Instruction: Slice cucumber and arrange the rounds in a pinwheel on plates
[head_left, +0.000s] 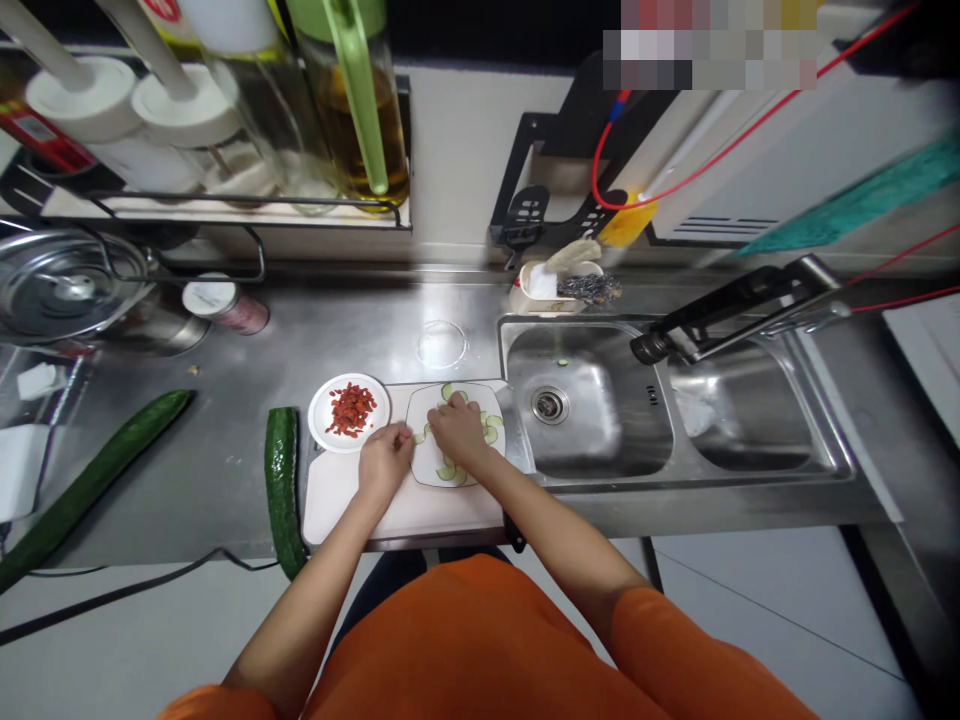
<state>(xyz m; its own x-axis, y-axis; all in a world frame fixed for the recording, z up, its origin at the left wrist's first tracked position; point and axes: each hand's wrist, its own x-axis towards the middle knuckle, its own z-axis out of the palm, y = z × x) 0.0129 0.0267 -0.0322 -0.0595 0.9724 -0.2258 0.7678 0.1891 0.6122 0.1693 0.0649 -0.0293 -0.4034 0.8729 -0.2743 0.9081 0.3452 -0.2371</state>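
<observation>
A square white plate (427, 465) on the cutting board (337, 510) carries several pale green cucumber slices (491, 430) near its edges. My right hand (459, 432) is over the plate, fingers bent down and closed at a cucumber slice near the far edge. My left hand (386, 462) is at the plate's left side, thumb and fingers pinched together; a slice shows by the fingertips, but what they hold I cannot make out. Just beyond it sits a round white plate (319, 420) of small red dried berries (351, 408). A cut cucumber (283, 485) lies left of the board.
A longer cucumber (105, 470) lies at far left. Behind are a lidded pot (150, 315), a small can (229, 303) and a rack (300, 212) with an oil bottle (367, 130). A double sink (600, 470) with a faucet (750, 310) is at right.
</observation>
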